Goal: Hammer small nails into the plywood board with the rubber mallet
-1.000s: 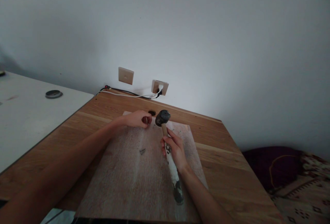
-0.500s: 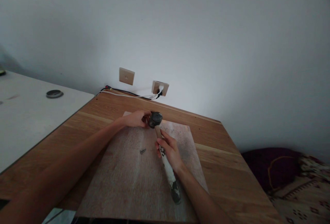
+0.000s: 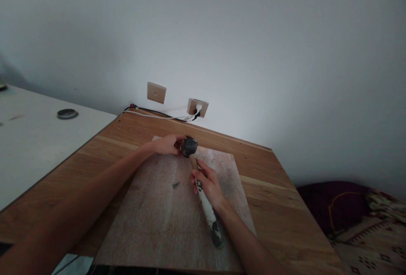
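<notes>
The hammer (image 3: 206,203) has swung left, its head now beside the left hand (image 3: 166,145), curled, any hold hidden, near the far edge of the board (image 3: 158,220), while the right hand (image 3: 209,185) wraps its handle, seemingly for tapping there, which calls for aim clear of the other hand.

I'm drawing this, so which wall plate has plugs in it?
The right-hand wall plate, nearer the hammer: a white plug and a black plug are in it. The left-hand wall plate has nothing plugged in.
</notes>
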The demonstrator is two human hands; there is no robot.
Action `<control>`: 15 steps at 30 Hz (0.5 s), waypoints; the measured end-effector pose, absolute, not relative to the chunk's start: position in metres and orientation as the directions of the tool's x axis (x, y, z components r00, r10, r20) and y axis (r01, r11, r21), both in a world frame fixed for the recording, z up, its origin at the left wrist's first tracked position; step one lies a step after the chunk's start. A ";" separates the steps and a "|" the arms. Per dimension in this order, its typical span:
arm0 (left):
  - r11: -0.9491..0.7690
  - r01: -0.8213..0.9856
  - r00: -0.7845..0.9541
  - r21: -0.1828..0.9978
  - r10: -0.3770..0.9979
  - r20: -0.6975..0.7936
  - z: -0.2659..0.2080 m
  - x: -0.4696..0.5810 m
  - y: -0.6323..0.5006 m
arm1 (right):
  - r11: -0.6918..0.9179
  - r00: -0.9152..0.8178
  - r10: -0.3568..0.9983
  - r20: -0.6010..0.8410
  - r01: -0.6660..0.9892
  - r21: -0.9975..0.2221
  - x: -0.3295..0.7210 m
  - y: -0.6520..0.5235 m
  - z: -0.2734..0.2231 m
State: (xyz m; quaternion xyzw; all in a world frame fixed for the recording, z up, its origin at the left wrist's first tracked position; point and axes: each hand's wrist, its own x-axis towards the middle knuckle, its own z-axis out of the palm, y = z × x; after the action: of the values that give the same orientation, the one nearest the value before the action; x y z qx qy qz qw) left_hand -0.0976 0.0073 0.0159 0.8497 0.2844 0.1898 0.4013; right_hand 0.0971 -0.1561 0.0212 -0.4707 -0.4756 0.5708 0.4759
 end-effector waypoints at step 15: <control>-0.681 0.447 0.878 0.580 0.457 -0.141 0.055 -0.088 -0.022 | -0.011 0.088 0.996 -0.021 -0.113 -0.993 0.103 -0.159 0.030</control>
State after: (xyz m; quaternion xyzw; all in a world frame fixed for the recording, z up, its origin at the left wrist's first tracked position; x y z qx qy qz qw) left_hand -0.0877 -0.0221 0.0551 0.9167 0.2464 0.0077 0.3144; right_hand 0.1029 -0.1586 0.0303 -0.4967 -0.4442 0.5088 0.5451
